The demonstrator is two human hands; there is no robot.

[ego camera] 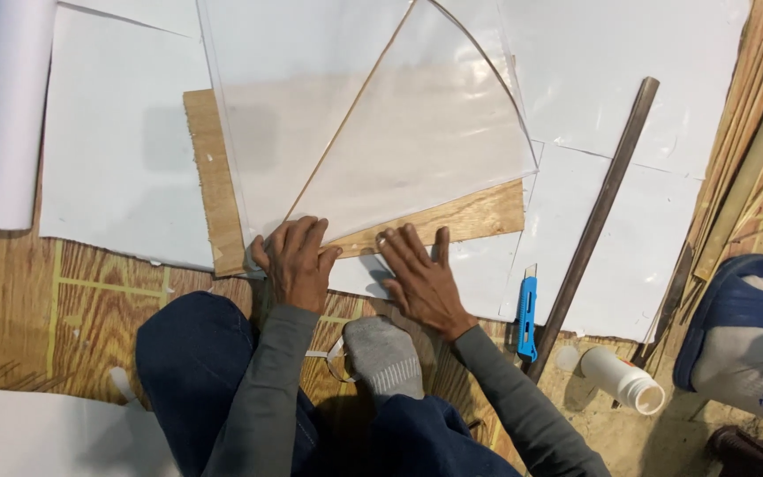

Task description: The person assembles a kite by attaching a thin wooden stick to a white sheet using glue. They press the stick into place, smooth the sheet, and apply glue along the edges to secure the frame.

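Both hands lie palm down: the left hand [296,262] and the right hand [419,276] (fingers spread) press flat on a clear plastic sheet [399,132] over a wooden board [222,194], beside a blue cutter [527,314].

hands [355,265] on sheet [381,132]; sheet on board [214,177]; knife [527,318] right
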